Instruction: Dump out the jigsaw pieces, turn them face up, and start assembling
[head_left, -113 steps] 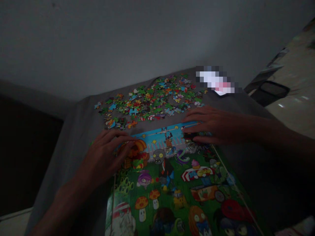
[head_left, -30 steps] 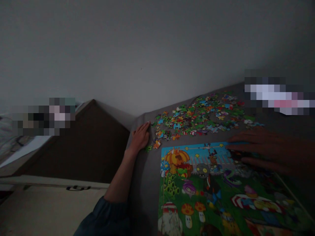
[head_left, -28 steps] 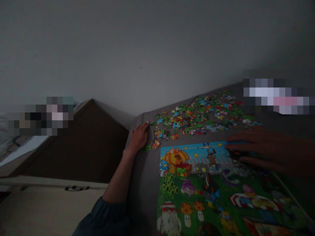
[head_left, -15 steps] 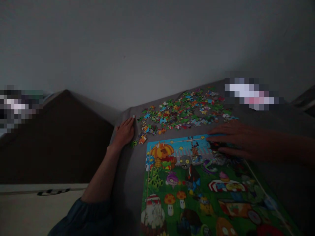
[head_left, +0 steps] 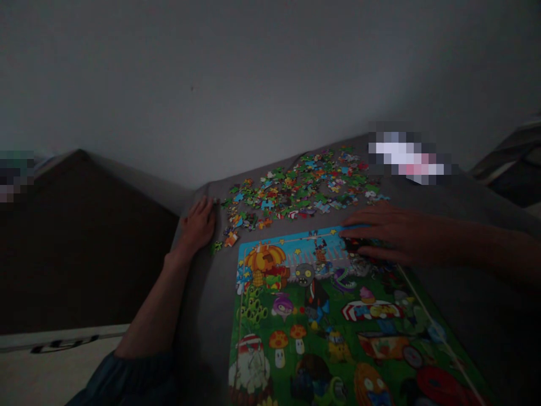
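A colourful cartoon jigsaw puzzle (head_left: 321, 316) lies assembled on a grey cloth-covered surface (head_left: 207, 304). Beyond it spreads a heap of loose puzzle pieces (head_left: 296, 189). My left hand (head_left: 198, 224) rests flat with fingers stretched out at the left edge of the surface, next to the outermost loose pieces. My right hand (head_left: 382, 232) lies flat, fingers extended, on the puzzle's upper right corner. Neither hand holds a piece that I can see.
A plain pale wall rises behind the surface. A dark brown panel (head_left: 76, 237) stands to the left, with pale flooring (head_left: 46, 372) below it. A blurred-out item (head_left: 408, 158) sits at the far right beside the loose pieces. The light is dim.
My left hand left the puzzle's upper left corner and went to the left edge of the surface. Since half a second ago only the view has shifted; both hands stay put.
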A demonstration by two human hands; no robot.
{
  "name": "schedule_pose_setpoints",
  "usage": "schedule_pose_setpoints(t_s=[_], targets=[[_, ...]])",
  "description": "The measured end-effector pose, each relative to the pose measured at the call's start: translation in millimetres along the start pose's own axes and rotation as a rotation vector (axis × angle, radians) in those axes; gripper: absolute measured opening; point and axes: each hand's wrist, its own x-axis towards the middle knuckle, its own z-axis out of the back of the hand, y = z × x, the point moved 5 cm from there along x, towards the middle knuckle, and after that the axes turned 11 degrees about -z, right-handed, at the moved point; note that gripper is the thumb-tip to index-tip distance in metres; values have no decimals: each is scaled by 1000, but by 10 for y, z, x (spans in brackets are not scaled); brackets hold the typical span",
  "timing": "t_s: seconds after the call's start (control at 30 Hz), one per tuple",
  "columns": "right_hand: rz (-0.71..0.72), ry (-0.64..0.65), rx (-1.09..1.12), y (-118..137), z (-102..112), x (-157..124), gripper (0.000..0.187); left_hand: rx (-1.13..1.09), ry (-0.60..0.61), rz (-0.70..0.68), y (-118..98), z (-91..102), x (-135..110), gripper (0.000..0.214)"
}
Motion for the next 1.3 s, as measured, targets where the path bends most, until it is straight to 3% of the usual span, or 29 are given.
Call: schedule_pose_setpoints(t_s=[0.2, 0.6, 0.7, 0.77, 0.87, 0.9, 0.97, 1.03, 1.13, 1.23, 1.3], targets=[[20, -9, -25, -2, -9, -8, 34, -34, -51, -20, -11, 67, 18, 45], [13, -6, -25, -1, -12, 4, 36, -95, -127, 154, -42, 416, -153, 42], [23, -32, -22, 19, 21, 18, 36, -166, -176, 143, -141, 566, -188, 42], [33, -73, -30, 40, 57, 30, 35, -229, -222, 102, -319, 685, -243, 43], [45, -134, -53, 64, 100, 42, 35, -324, -248, -39, -776, 809, -413, 35], [47, -148, -59, 67, 107, 43, 35, -364, -222, -168, -993, 817, -489, 27], [45, -163, -70, 62, 106, 41, 35, -414, -175, -618, -1503, 813, -703, 18], [42, -159, -83, 50, 91, 38, 35, -400, -117, -859, -1842, 735, -902, 22], [48, -136, -105, 43, 64, 38, 34, -361, -29, -942, -2045, 576, -1013, 26], [51, -130, -104, 42, 58, 40, 33, -377, 81, -924, -2014, 487, -990, 24], [47, -137, -90, 39, 61, 40, 32, -405, 144, -903, -1948, 484, -963, 34]])
